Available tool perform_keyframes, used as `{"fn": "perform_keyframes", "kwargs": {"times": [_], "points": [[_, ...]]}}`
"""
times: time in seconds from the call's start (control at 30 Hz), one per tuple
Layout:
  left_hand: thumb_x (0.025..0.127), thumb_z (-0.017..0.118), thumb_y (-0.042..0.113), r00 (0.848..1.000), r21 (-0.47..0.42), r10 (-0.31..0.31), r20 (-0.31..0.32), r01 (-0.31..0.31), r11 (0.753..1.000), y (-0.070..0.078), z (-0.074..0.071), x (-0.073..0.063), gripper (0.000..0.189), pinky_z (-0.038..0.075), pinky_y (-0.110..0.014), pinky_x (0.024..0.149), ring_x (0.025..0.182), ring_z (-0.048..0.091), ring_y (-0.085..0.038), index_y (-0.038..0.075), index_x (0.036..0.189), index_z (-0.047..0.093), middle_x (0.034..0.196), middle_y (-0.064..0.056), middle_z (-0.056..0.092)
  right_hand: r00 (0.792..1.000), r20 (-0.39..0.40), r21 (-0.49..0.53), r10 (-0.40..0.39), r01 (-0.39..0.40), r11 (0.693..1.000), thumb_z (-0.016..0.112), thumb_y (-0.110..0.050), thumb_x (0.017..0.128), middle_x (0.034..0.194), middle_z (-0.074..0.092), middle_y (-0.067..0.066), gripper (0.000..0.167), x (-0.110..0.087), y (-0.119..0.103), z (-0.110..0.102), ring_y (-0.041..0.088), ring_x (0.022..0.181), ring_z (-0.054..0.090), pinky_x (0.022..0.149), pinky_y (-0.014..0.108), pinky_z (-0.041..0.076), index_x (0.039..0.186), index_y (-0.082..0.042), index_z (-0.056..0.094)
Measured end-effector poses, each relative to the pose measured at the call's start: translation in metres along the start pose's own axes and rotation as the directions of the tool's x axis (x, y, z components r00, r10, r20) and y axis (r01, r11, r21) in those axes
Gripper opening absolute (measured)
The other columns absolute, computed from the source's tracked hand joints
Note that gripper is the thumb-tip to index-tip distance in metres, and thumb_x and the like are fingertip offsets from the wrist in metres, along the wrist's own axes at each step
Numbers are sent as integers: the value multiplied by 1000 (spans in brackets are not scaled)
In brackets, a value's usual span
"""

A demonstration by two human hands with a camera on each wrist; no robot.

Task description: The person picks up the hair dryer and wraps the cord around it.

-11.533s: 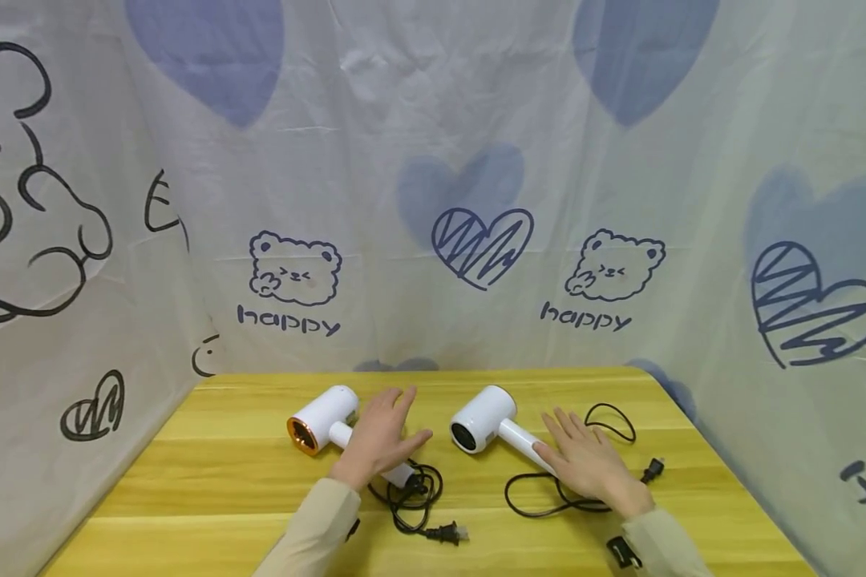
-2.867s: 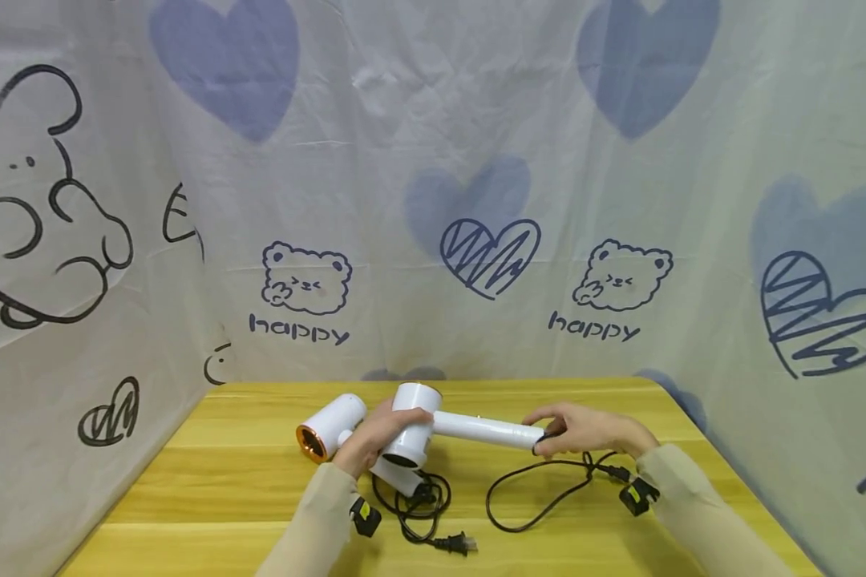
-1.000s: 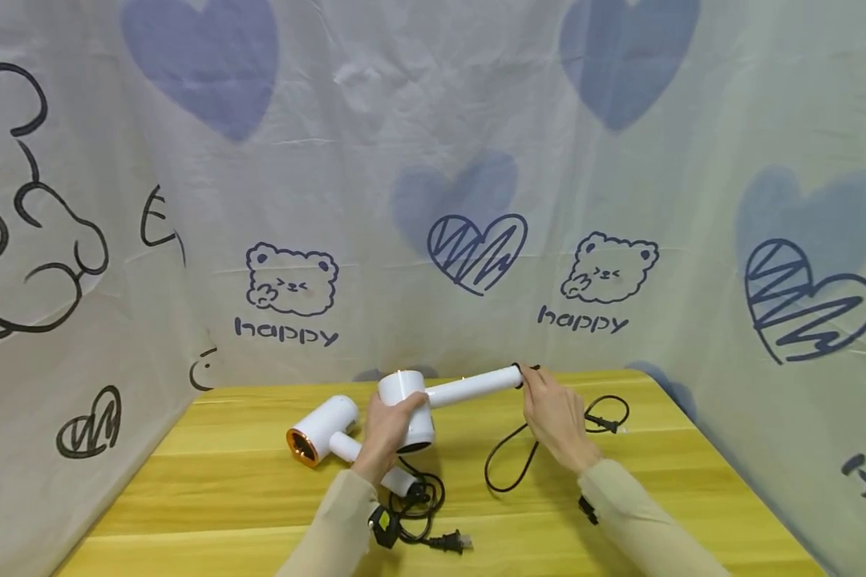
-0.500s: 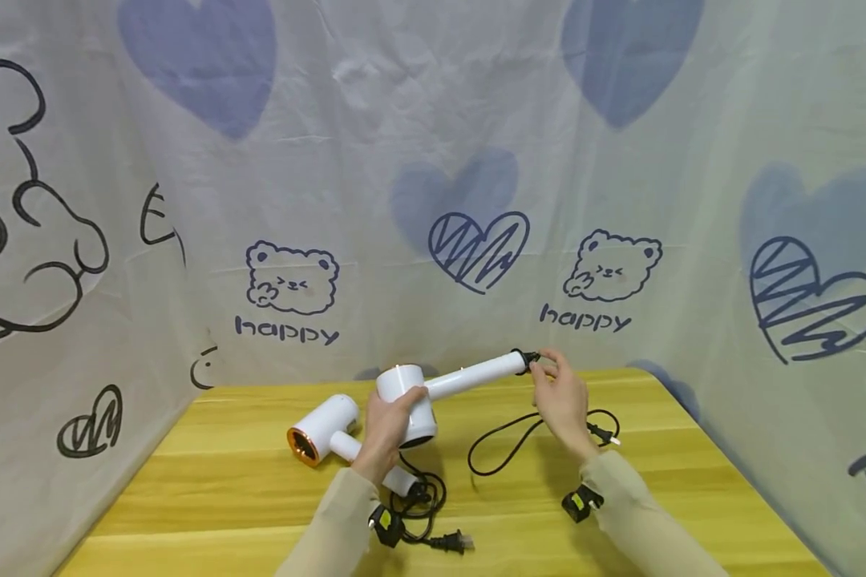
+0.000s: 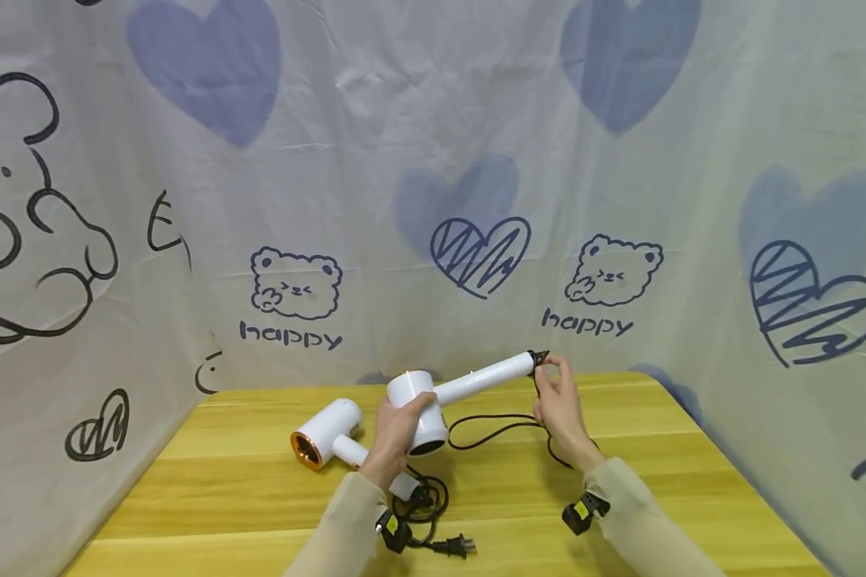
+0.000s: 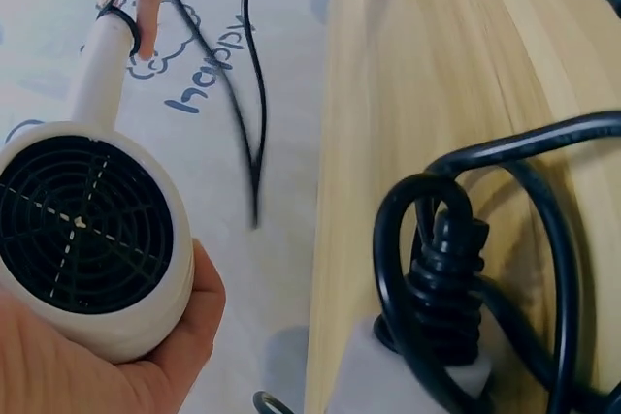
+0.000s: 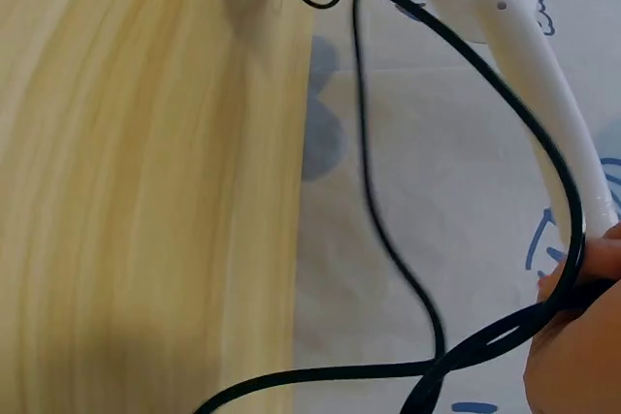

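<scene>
A white hair dryer (image 5: pixel 482 381) is held above the table, its handle slanting up to the right. My left hand (image 5: pixel 394 437) grips its barrel, with thumb and fingers around it. In the left wrist view the dark round grille (image 6: pixel 82 225) faces the camera. At the handle's far end my right hand (image 5: pixel 564 413) pinches the black cord (image 7: pixel 553 147) where it leaves the handle; the cord hangs in loops below. A second white hair dryer (image 5: pixel 329 429), with a copper-coloured rim, lies on the table beside my left hand, which partly covers its handle.
The second dryer's bunched cord (image 5: pixel 443 497) and black plug (image 5: pixel 455 546) lie near the front of the yellow wood-grain table (image 5: pixel 209 481). A printed cloth (image 5: pixel 375 200) hangs behind the table and at both sides.
The held dryer lay on the table at first; both hands lifted it and its handle end rose. Lately my right hand has shifted onto the cord end, and the cord loops have moved.
</scene>
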State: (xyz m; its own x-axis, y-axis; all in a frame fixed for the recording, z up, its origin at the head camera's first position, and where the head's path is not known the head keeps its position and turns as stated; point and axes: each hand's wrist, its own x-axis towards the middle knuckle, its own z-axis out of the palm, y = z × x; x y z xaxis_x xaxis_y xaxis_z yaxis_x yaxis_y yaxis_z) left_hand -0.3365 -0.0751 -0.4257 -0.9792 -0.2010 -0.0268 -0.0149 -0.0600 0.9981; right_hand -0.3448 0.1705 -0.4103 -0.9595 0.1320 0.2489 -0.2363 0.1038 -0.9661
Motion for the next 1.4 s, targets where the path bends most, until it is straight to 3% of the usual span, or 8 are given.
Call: {"fn": "perform_keyframes", "kwargs": {"times": [0.33,0.43,0.57,0.73,0.9,1.13,1.3,1.4], "points": [[80,74,45,981,-31,-144,127,149,988,-3,-5,-1,72,55,-29,66,80,64,-18,-1,128,46,105,-13,64,999,43,185,26,-33,982,40,-33,106,64,39,-6,43,3,0,-5,6,39,32,39,20,29,142,-18,23],[81,73,46,979,-16,-145,145,149,989,0,-6,-2,72,55,-29,65,79,64,-18,-2,127,46,103,-12,65,995,81,248,64,-82,965,45,-34,104,71,42,-7,44,5,0,-8,5,40,31,39,19,29,142,-15,34],[81,74,44,981,-5,-122,153,124,992,4,-5,-1,70,56,-29,65,79,64,-19,-2,127,47,102,-13,64,988,121,303,98,-131,944,53,-30,102,76,43,-7,26,9,2,-12,3,39,31,39,17,28,117,-9,53],[82,73,42,980,-44,-108,169,117,992,4,-5,1,70,57,-30,66,81,64,-20,-1,129,46,104,-14,64,988,130,212,85,-112,971,56,-30,100,56,40,-7,24,10,5,-13,5,40,33,41,19,28,93,-8,50],[82,72,41,974,-80,-134,181,150,985,2,-8,4,67,56,-29,64,75,64,-17,-3,125,47,93,-9,65,974,225,60,9,-23,998,56,-28,100,56,39,-7,29,9,7,-22,6,47,34,47,20,28,104,0,57],[82,72,42,941,-105,-190,280,227,968,2,-19,10,64,56,-27,64,71,64,-15,-3,123,51,87,-5,65,896,442,45,-54,38,998,58,-13,98,82,59,-7,35,13,5,-43,6,61,37,57,19,34,122,13,55],[83,71,43,916,-15,-207,343,226,974,3,-29,15,66,56,-27,65,73,64,-15,-3,126,49,90,-6,64,881,470,-127,-52,126,984,66,-11,93,87,70,-4,29,19,3,-52,5,74,56,69,22,49,113,10,63],[83,70,43,906,41,-210,367,210,977,3,-35,20,67,57,-29,66,74,64,-16,-2,127,49,94,-7,64,845,530,-216,-74,219,951,67,-4,89,104,73,10,32,22,1,-55,13,87,65,79,31,56,119,6,64]]}}
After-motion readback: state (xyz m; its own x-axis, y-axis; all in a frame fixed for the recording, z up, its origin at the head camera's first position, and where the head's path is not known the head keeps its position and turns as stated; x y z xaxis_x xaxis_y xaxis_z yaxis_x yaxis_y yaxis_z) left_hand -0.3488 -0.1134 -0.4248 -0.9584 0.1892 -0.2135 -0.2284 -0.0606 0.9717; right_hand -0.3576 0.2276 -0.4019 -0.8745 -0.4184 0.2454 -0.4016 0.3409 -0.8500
